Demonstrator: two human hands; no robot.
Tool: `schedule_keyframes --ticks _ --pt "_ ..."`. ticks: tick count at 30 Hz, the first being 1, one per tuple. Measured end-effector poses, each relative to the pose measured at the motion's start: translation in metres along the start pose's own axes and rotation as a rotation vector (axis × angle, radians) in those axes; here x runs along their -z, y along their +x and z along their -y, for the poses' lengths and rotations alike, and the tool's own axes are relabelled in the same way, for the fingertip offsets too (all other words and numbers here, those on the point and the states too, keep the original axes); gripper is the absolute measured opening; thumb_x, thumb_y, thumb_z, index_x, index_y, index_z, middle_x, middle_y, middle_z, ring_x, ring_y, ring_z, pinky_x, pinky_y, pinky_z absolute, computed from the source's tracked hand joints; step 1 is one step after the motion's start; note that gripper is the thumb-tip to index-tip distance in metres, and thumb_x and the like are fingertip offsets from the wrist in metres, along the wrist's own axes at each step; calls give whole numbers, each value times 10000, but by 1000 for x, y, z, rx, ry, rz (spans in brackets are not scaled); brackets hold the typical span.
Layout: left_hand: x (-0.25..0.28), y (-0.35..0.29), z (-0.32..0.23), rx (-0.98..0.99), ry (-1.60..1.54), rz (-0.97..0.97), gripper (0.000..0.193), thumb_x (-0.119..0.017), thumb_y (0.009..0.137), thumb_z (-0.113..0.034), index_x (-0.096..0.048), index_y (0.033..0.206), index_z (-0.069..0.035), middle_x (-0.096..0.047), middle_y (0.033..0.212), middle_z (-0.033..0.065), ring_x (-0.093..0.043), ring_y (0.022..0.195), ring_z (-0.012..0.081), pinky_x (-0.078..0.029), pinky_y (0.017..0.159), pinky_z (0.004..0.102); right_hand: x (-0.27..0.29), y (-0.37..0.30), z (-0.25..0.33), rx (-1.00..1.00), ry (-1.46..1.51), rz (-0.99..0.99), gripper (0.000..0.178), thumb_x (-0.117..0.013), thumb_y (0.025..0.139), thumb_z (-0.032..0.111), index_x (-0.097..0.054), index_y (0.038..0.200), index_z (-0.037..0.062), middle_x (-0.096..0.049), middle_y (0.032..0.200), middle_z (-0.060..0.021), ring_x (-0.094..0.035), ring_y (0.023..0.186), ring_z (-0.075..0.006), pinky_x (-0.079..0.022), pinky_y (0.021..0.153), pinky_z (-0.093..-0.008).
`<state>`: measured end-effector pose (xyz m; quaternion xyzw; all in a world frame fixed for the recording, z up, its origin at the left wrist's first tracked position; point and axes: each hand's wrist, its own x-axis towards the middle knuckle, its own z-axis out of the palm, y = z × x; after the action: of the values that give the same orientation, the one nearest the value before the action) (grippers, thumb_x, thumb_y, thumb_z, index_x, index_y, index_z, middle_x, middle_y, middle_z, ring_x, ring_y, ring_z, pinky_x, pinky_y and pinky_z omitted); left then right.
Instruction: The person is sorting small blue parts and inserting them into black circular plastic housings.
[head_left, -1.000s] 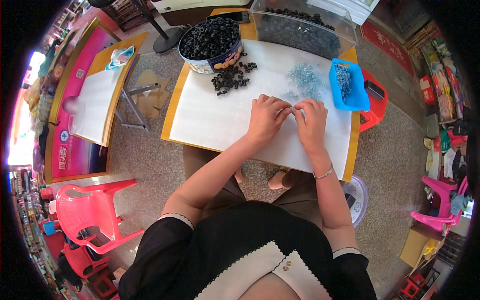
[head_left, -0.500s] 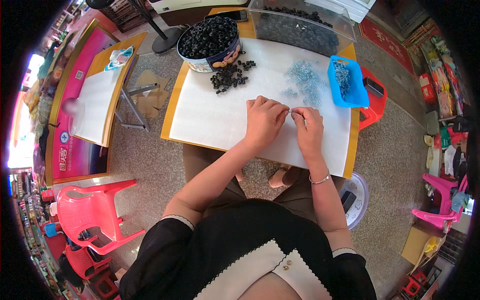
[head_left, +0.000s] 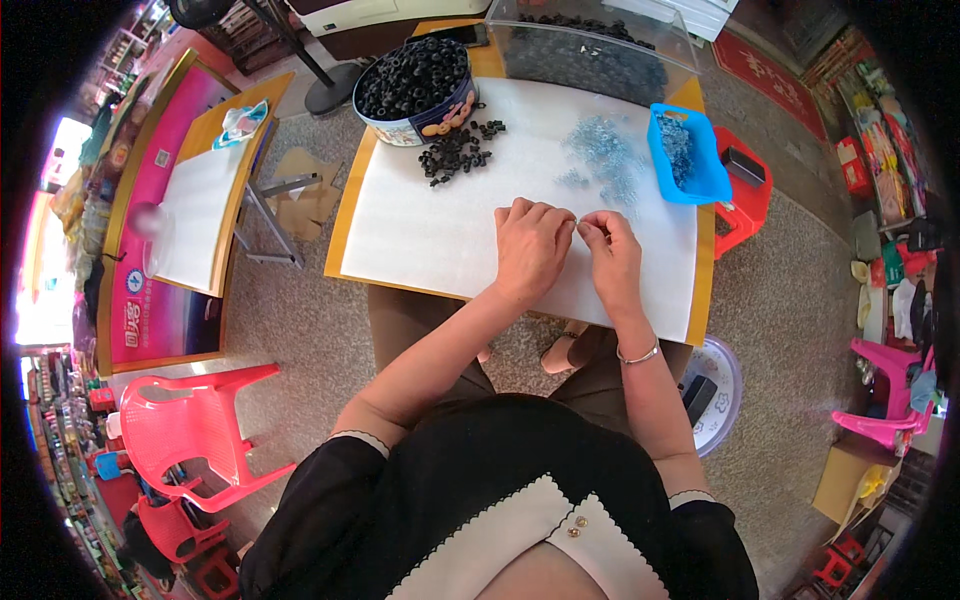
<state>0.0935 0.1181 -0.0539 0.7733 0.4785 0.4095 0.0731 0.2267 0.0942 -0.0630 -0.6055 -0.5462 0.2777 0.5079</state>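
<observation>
Over the white sheet (head_left: 440,240) on the table, my left hand (head_left: 532,250) and my right hand (head_left: 612,258) face each other with fingertips pinched and almost touching. Whatever lies between those fingertips is too small to make out. Beyond my hands is a loose heap of small pale-blue clear pieces (head_left: 602,150). A blue plastic basket (head_left: 708,165) at the right holds more such pieces. To the far left, small black ring-like parts (head_left: 455,155) lie scattered beside a round tub (head_left: 425,125) heaped with the same parts.
A clear plastic box (head_left: 600,65) with black parts stands at the table's back. A red stool (head_left: 745,215) is right of the table, and a lilac basin (head_left: 715,400) lies below it. A pink chair (head_left: 190,435) stands at left, near a side table (head_left: 205,210).
My hands stay pinched together, with the fingertips slightly closer. The whole view has shifted a little; the things on the table keep their places.
</observation>
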Motion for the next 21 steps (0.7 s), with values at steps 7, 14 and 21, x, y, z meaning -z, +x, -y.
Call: schedule_keyframes --ticks 7,14,21 --pt "1 2 -6 23 -30 78 101 -597 850 -177 -648 814 -98 -640 812 42 -540 856 255 -350 767 404 7 -2 2 -144 333 73 77 -607 895 55 -619 935 -9 -620 823 -18 -544 747 -89 -462 686 -251" --pt "-2 2 -14 151 -112 108 173 -538 893 -180 -637 854 -44 -640 868 95 -540 878 319 -380 806 427 4 -2 7 -171 403 48 91 -596 900 59 -616 956 -9 -621 826 -18 -556 751 -92 -461 674 -242" --pt "-2 1 -17 120 -177 58 127 -615 879 -172 -638 856 -50 -640 867 97 -536 858 322 -400 794 415 1 -5 8 -347 631 -9 115 -587 908 105 -619 950 3 -621 825 -25 -565 737 -100 -448 673 -242"
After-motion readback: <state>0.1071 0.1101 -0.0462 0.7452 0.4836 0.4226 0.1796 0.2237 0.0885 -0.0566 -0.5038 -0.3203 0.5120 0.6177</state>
